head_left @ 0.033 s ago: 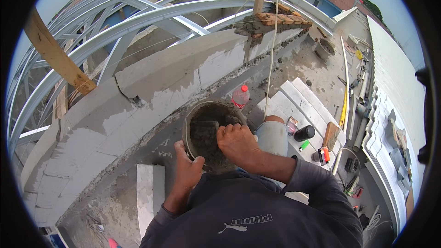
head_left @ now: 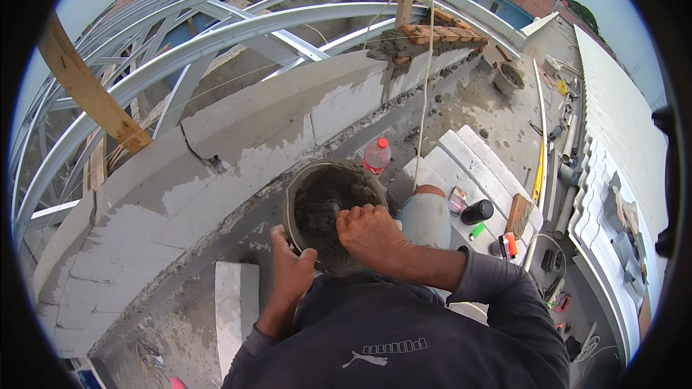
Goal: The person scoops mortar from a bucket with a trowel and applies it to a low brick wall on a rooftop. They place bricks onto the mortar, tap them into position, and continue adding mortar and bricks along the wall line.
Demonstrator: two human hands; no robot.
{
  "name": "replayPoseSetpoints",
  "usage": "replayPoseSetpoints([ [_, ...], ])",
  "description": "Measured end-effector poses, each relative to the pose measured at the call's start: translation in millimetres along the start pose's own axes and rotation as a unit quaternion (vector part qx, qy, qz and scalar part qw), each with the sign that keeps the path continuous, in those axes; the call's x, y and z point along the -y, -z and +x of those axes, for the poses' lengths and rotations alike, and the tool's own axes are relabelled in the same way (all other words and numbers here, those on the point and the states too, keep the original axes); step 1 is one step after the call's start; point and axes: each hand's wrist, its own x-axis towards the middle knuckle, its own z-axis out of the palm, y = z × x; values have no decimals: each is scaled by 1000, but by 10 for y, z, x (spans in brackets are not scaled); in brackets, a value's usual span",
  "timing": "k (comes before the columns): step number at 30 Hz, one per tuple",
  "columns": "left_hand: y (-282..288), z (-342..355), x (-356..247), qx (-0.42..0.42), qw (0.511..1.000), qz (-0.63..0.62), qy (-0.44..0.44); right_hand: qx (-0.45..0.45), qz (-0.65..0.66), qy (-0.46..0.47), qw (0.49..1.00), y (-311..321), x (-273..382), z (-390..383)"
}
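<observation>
A round bucket [head_left: 292, 198] of wet grey mortar [head_left: 339, 187] stands in front of me beside my raised knee. My left hand [head_left: 292, 263] grips its left rim near the bottom of the bucket's opening. My right hand [head_left: 371, 238] is closed over the mortar, holding a trowel-like tool whose blade is mostly buried and smeared grey. A clear plastic bottle [head_left: 376, 160] with a red cap stands just beyond the bucket. At my right are white blocks [head_left: 472, 162] with a black cylindrical container [head_left: 477, 211], a green lighter [head_left: 476, 231] and small packs lying on them.
A low block wall [head_left: 238, 130] runs diagonally ahead, with metal trusses [head_left: 238, 21] and wooden posts [head_left: 94, 86] beyond. A mortar pail [head_left: 509, 81], pipes [head_left: 568, 137], tools and corrugated sheets [head_left: 605, 94] lie along the right. A white block [head_left: 238, 295] lies left of me.
My right hand has shifted slightly left and down within the bucket, and the tool's blade shows less in the mortar. My left hand stays at the rim.
</observation>
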Motion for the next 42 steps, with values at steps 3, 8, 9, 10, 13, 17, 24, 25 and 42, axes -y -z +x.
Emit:
replayPoseSetpoints([
  [3, 84, 46, -151, -29, 998, -48, -15, -2, 26, 9, 1000, 262, -196, -21],
  [8, 188, 75, -267, -33, 996, -25, -83, -77, -55, -41, 995, 560, -88, 238],
  [9, 211, 98, -267, -38, 994, 5, -105, -84, -49, 21, 995, 570, -2, 231],
  [10, 223, 103, -251, -32, 988, 20, -152, -73, -37, 93, 992, 541, 81, 225],
  [13, 282, -10, -133, -62, 996, -4, -68, -45, 23, 59, 997, 294, 47, 116],
  [17, 256, -169, 82, -91, 974, 163, -125, -20, 18, -10, 1000, -155, 40, 112],
  [24, 261, -216, 104, -88, 979, 157, -99, -4, 113, -1, 994, -315, -68, -17],
  [25, 224, -242, 111, -96, 976, 167, -104, 62, 118, -17, 991, -388, -125, -30],
  [42, 514, -233, 220, -12, 993, 38, -109, -41, 286, -95, 952, -797, 214, -267],
])
